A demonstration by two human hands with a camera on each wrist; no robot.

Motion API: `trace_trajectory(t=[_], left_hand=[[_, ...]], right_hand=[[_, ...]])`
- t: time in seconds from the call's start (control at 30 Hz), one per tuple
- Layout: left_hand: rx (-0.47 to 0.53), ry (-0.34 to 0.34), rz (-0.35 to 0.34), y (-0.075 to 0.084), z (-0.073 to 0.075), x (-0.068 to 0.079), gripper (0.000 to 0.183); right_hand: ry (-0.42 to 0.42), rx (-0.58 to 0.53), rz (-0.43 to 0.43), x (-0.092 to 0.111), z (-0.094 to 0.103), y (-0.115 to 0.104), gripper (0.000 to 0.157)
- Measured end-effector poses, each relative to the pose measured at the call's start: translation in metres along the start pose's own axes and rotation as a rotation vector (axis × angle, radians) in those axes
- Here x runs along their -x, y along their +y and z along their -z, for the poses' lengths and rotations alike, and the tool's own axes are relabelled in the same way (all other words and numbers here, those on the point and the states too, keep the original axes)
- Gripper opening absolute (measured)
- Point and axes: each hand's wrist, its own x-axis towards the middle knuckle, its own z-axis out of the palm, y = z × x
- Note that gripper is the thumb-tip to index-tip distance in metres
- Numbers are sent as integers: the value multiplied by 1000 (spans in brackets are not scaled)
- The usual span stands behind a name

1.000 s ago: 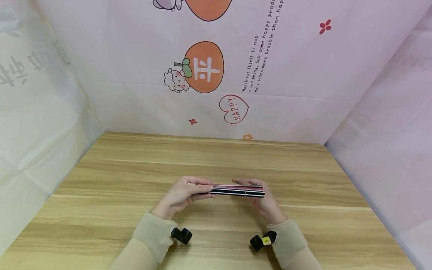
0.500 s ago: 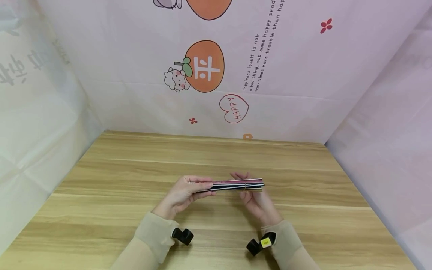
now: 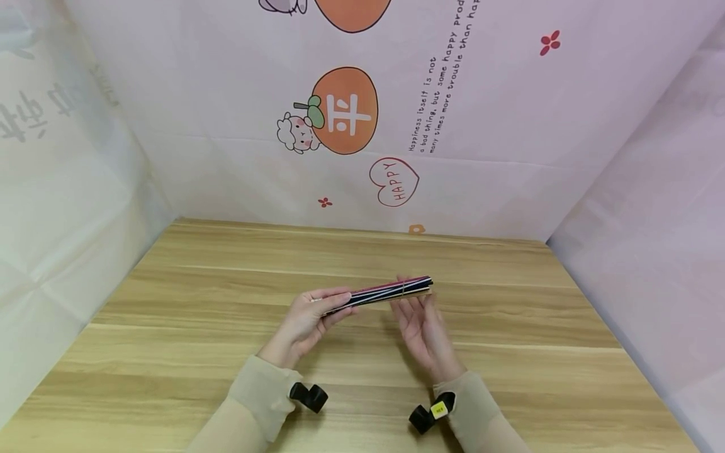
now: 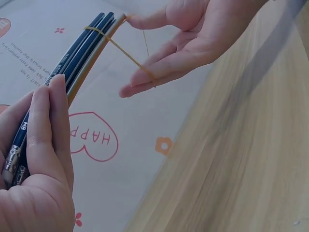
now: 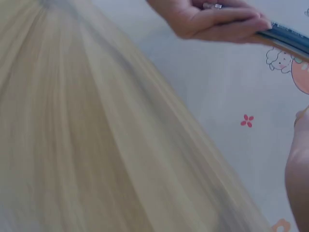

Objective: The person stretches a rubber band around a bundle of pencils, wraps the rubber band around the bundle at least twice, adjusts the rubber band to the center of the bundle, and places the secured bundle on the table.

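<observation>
Facing printed "HAPPY" [image 3: 394, 182], left grip [image 3: 308, 321] holds pencils [image 4: 77, 52]; right grip [image 3: 421, 330], wide, stretches rubber band [image 4: 123, 51].

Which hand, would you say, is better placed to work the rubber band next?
Probably the right hand: it has the rubber band stretched out from the pencils, while the left hand grips them.

One left hand [image 3: 306, 324], one right hand [image 3: 421, 333]; one bundle of pencils [image 3: 385, 292], at least three, overlap obscuring the total; one rubber band [image 4: 123, 50]; two black wrist cameras [image 3: 318, 397]; one wooden table [image 3: 226, 264]; one printed heart [image 3: 394, 182] beyond its far edge.
</observation>
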Motion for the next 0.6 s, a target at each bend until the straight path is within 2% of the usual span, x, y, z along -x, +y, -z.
trace_trajectory(t=[0.1,0.23,0.4,0.47,0.6], left_hand=[[19,13,-1,1,-1,1,29],[37,32,-6,3,-1,1,24],[58,44,-15,6,-1,2,30],[60,41,-15,6,0,2,32],[46,41,-16,7,0,2,19]], right_hand=[[-71,47,87,0,0,-1,45],[-128,239,189,1,-4,-6,44],[-190,454,297,0,-10,-13,60],[-192,511,326,0,-12,-17,66],[-167,659,362,1,-17,-23,72]])
